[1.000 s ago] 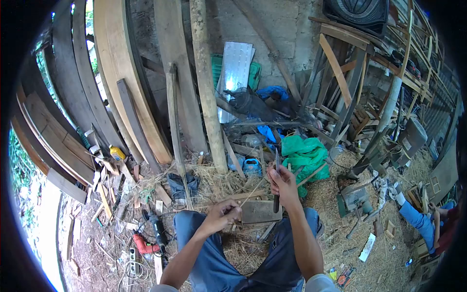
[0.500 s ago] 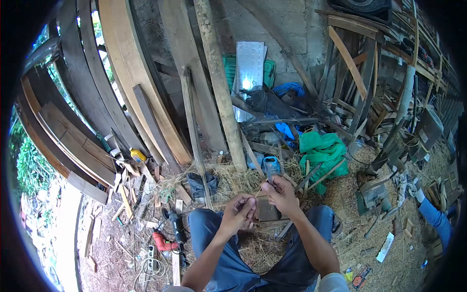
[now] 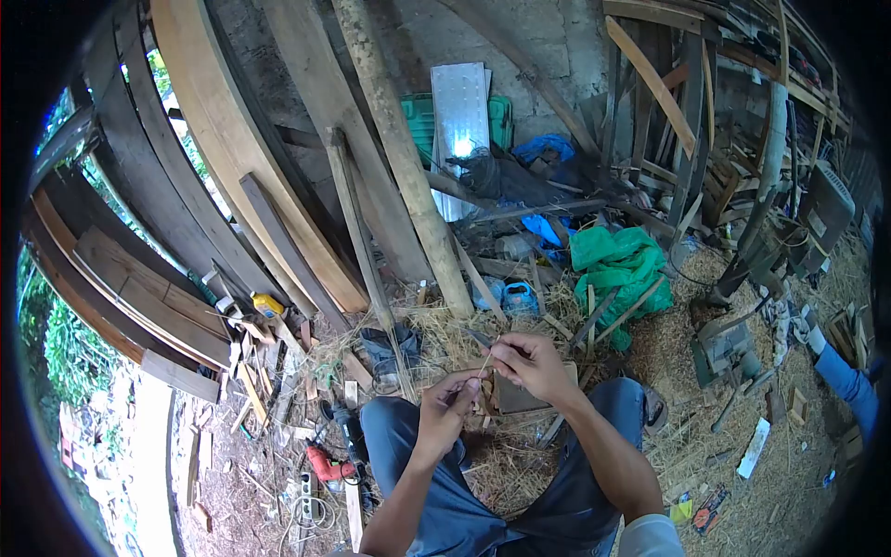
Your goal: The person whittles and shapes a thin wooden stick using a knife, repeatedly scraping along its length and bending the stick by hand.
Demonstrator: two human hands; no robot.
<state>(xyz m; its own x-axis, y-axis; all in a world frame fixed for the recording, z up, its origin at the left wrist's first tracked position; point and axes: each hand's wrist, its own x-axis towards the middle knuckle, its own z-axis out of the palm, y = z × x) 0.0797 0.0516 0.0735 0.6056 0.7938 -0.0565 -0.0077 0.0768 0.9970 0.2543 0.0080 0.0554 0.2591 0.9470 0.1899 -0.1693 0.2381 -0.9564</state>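
Observation:
Both hands meet above my knees. My left hand (image 3: 447, 410) pinches one end of a thin pale strip of wood or straw (image 3: 485, 363), which rises toward the right hand. My right hand (image 3: 533, 369) is closed on what looks like a knife, whose short dark blade (image 3: 478, 338) sticks out to the upper left; its handle is hidden in the fingers. The strip's upper end lies by the right thumb. Just below and behind the hands sits a flat brownish block (image 3: 520, 397) between the knees.
A red power drill (image 3: 329, 466) and a power strip (image 3: 309, 489) lie at the left among wood scraps. Green sheeting (image 3: 620, 269) is heaped ahead. Long boards (image 3: 251, 158) lean on the left. Another person's blue sleeve (image 3: 845, 381) shows at the right edge.
The dark blade has swung from upright to pointing upper left as my right hand turned and came slightly left. My left hand keeps its pinch. The whole view has shifted a little.

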